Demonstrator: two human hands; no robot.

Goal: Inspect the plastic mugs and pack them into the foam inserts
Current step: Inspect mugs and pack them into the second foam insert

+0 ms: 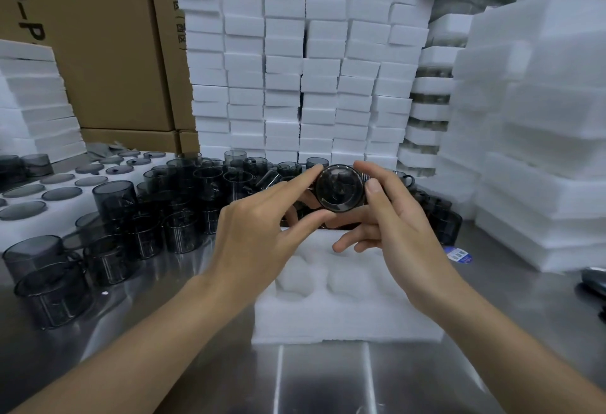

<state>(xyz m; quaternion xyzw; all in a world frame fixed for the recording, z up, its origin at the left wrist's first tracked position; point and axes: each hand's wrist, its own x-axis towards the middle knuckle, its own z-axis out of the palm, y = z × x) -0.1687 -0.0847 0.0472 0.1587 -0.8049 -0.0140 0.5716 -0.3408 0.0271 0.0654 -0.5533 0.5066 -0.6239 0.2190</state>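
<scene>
Steel table (321, 377) nearest, w/ foam insert (347, 302) on it, pockets unfilled. Above insert, left hand (262, 233) & right hand (390, 233) both grip one dark mug (340, 188) by fingertips, its round end facing cam. More mugs (157, 203) crowd left & behind; foam stacks (295, 62) at back.

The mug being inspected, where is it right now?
Head view, centre: the mug is held between both hands, left hand and right hand, above the foam insert.
</scene>
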